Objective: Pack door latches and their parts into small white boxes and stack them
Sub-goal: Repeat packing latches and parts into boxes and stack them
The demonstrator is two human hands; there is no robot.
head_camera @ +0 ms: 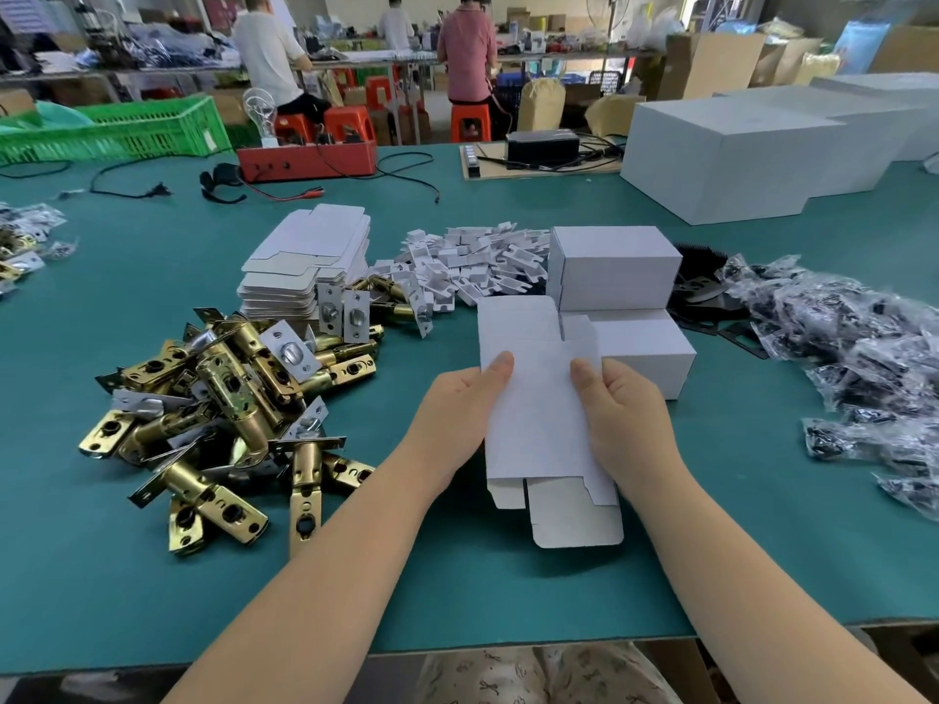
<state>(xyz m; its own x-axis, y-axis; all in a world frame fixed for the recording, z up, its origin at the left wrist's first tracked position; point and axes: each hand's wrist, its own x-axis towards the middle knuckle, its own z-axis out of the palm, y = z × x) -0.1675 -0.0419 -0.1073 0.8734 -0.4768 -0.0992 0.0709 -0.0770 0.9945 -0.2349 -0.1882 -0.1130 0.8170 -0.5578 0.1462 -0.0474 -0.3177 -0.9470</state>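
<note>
A flat, unfolded white box blank point(538, 398) is held over the green table between both hands. My left hand point(457, 419) grips its left edge with the thumb on top. My right hand point(620, 419) grips the right edge the same way. The blank's end flaps hang open toward me. A heap of brass door latches point(228, 403) lies to the left. A stack of flat box blanks point(310, 261) stands behind the heap. Three closed small white boxes point(617, 276) are stacked just beyond the blank.
White cardboard inserts point(472, 261) lie piled at centre back. Clear bags of black parts point(858, 348) spread along the right. Large white cartons point(747, 155), a red tester box point(305, 160) and cables sit at the far edge. People work at a bench behind.
</note>
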